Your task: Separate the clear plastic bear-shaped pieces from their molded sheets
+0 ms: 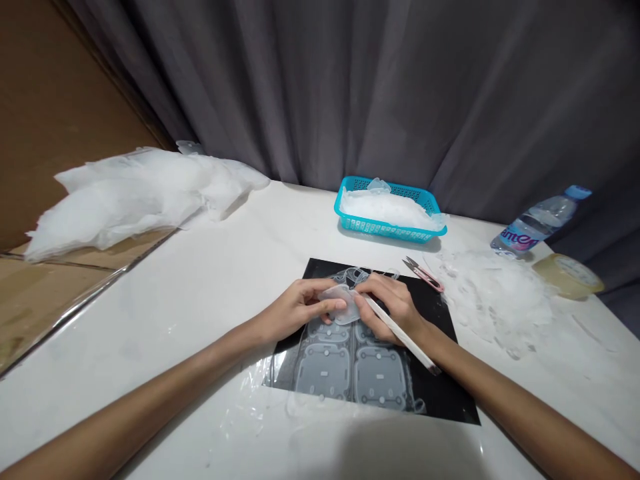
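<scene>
My left hand [303,307] pinches a small translucent plastic piece [345,312] between thumb and fingers. A slim white stick-like tool [400,327] with a dark rear end is in my right hand [393,303]; its tip is hidden by the fingers at the piece's right edge. Below both hands a clear sheet of moulded rounded-square pieces [324,373] lies on a black mat [440,393]. Loose clear strips [350,273] curl behind the fingers. Pink-handled thread snips [424,273] rest at the mat's upper right edge, blades apart.
A blue basket [390,230] at the back holds white translucent pieces. To the right are a pile of clear scraps [500,300], a tilted water bottle [540,223] and a roll of tape [567,275]. A large heap of white translucent sheets [135,200] sits at left, by cardboard [50,287].
</scene>
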A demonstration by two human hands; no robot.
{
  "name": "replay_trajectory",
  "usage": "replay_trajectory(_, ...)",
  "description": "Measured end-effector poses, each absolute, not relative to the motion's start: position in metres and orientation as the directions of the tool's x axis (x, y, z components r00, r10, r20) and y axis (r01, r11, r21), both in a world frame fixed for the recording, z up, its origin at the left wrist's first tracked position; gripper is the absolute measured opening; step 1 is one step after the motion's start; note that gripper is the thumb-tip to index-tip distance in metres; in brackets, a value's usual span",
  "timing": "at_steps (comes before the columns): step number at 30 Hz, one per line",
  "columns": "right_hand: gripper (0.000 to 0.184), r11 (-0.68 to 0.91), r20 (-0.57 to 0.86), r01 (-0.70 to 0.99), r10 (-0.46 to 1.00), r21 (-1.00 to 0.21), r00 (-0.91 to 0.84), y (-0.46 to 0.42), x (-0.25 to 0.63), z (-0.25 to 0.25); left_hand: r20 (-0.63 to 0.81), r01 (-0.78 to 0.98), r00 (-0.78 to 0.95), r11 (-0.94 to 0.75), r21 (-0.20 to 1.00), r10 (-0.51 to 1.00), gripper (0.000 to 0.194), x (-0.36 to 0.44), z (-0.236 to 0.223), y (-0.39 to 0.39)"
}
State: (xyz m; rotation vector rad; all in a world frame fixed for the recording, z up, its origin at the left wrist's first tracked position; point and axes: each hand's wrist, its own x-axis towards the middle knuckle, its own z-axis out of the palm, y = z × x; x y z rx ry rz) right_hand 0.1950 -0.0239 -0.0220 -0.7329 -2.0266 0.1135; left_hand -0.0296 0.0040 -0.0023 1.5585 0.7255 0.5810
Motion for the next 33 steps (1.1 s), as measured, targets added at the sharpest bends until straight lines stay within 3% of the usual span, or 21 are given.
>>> replay_trajectory(12,0.021,0.823,0.802,0.457,0.506,-0.339,-0.316,-0.027,0.195,-0.024,-0.062,0.044,0.628,0.044,0.998,0.775,0.03,-0.028,-0.002,0.002)
replay_trajectory(14,0.016,0.792,0.783,0.446,0.562,-0.416,-0.267,-0.026,0.195,-0.022,-0.055,0.048,0.61,0.033,0.998,0.79,0.029,-0.027,-0.001,0.001)
replay_trajectory(16,0.009,0.712,0.712,0.411,0.677,-0.57,-0.185,-0.024,0.196,-0.018,-0.043,0.047,0.591,0.019,0.999,0.805,0.027,-0.025,0.0,0.001)
replay_trajectory(19,0.021,0.506,0.506,0.287,0.859,-0.813,-0.082,-0.021,0.198,-0.011,-0.047,0.061,0.581,0.014,0.998,0.812,0.025,-0.022,0.004,-0.003)
replay_trajectory(21,0.029,0.39,0.384,0.195,0.921,-0.9,-0.068,-0.017,0.2,-0.009,-0.051,0.103,0.587,-0.012,0.995,0.808,0.026,-0.021,0.005,-0.006)
replay_trajectory(27,0.043,0.188,0.185,0.065,0.981,-0.98,-0.049,-0.008,0.205,-0.014,-0.021,0.43,0.612,-0.311,0.848,0.79,0.051,-0.026,-0.001,-0.02)
replay_trajectory(33,0.042,0.131,0.132,0.037,0.991,-0.991,0.017,-0.001,0.206,-0.026,0.05,0.479,0.655,-0.466,0.744,0.754,0.061,-0.03,-0.008,-0.022)
